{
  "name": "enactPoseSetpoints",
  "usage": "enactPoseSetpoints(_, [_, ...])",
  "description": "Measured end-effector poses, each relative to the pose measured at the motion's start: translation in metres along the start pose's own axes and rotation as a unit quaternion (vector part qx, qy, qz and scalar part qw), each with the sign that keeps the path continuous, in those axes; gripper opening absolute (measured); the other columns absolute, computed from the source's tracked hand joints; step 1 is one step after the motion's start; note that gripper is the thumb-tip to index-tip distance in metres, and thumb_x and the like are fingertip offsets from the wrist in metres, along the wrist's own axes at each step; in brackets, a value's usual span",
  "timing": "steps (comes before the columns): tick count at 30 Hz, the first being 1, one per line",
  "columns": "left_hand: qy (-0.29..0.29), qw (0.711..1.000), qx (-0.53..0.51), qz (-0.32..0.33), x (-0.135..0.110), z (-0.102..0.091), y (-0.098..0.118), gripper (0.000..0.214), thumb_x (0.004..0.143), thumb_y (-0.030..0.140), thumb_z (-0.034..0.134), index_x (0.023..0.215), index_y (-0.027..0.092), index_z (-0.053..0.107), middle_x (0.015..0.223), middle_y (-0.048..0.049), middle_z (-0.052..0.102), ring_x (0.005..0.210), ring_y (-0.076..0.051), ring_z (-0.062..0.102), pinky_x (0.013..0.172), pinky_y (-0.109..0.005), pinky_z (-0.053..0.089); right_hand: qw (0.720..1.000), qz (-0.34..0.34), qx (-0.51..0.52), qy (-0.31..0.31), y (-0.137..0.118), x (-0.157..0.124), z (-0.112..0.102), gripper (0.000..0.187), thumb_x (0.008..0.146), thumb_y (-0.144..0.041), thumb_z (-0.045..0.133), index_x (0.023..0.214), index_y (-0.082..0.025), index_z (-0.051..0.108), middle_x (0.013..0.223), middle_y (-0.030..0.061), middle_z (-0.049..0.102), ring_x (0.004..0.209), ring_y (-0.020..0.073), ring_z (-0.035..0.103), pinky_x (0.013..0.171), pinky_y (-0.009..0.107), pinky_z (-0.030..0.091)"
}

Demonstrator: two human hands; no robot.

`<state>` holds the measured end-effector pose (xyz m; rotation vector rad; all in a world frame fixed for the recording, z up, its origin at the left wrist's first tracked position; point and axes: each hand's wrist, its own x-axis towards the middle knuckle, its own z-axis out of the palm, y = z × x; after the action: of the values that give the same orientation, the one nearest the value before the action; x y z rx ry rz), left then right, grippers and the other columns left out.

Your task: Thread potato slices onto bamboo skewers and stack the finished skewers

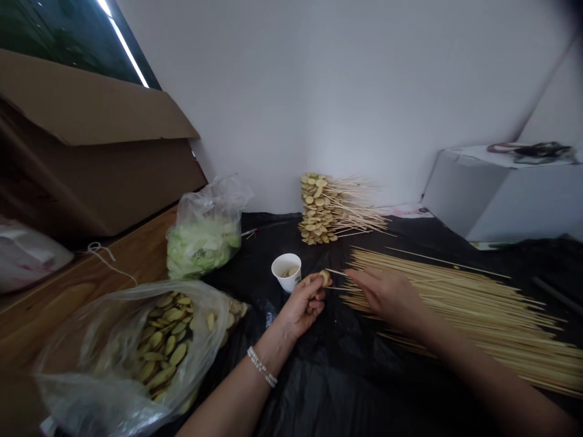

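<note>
My left hand (304, 305) pinches a small stack of yellowish slices (324, 277) at its fingertips. My right hand (387, 293) grips a thin bamboo skewer (336, 272) whose tip meets the slices. Under and beside the right hand lies a wide heap of bare skewers (478, 306) on the black plastic sheet (346, 376). A clear bag of the same slices (168, 346) lies open by my left forearm. A pile of loaded skewers (325, 209) is stacked against the back wall.
A small white paper cup (286, 271) stands just left of my left hand. A bag of green leaves (203, 240) sits behind it. A cardboard box (86, 152) fills the left, a white box (501, 194) the right rear.
</note>
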<state>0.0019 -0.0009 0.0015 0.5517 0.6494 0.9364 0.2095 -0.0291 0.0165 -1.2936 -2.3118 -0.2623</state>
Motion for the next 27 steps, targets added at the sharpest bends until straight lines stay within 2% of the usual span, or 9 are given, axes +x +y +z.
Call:
enactPoseSetpoints(4, [0.001, 1.0, -0.021, 0.005, 0.001, -0.001, 0.001, 0.028, 0.063, 0.015, 0.079, 0.085, 0.012, 0.061, 0.076, 0.0015, 0.053, 0.05, 0.001, 0.039, 0.034, -0.005, 0.021, 0.999, -0.012, -0.036, -0.026, -0.007, 0.0, -0.001, 0.036, 0.089, -0.016, 0.043, 0.12, -0.021, 0.059, 0.103, 0.0074, 0.068, 0.076, 0.0178, 0.064, 0.061, 0.027, 0.045])
enactPoseSetpoints(12, [0.031, 0.998, -0.044, 0.017, 0.001, -0.002, 0.002, 0.028, 0.059, 0.013, 0.081, 0.08, 0.013, 0.061, 0.072, 0.0033, 0.052, 0.049, 0.001, 0.04, 0.034, -0.005, 0.021, 0.997, 0.011, -0.051, -0.059, -0.009, 0.0, -0.007, 0.034, 0.087, -0.017, 0.046, 0.118, -0.024, 0.06, 0.097, 0.0065, 0.069, 0.068, 0.0154, 0.061, 0.054, 0.024, 0.035])
enactPoseSetpoints(21, [0.035, 0.999, -0.024, 0.028, 0.002, -0.001, 0.002, 0.029, 0.058, 0.014, 0.082, 0.077, 0.012, 0.06, 0.069, 0.004, 0.05, 0.049, 0.001, 0.038, 0.034, -0.006, 0.02, 0.994, 0.033, -0.06, -0.084, -0.01, 0.0, -0.012, 0.033, 0.088, -0.02, 0.047, 0.117, -0.026, 0.06, 0.098, 0.0053, 0.069, 0.066, 0.0159, 0.06, 0.051, 0.025, 0.029])
enactPoseSetpoints(27, [0.04, 0.999, -0.018, 0.03, 0.001, 0.001, 0.002, 0.029, 0.057, 0.015, 0.082, 0.076, 0.012, 0.06, 0.069, 0.0041, 0.049, 0.048, 0.001, 0.038, 0.033, -0.007, 0.018, 0.994, 0.029, -0.063, -0.09, -0.009, 0.001, -0.015, 0.032, 0.089, -0.019, 0.045, 0.117, -0.026, 0.06, 0.098, 0.0052, 0.069, 0.068, 0.0159, 0.061, 0.053, 0.026, 0.031])
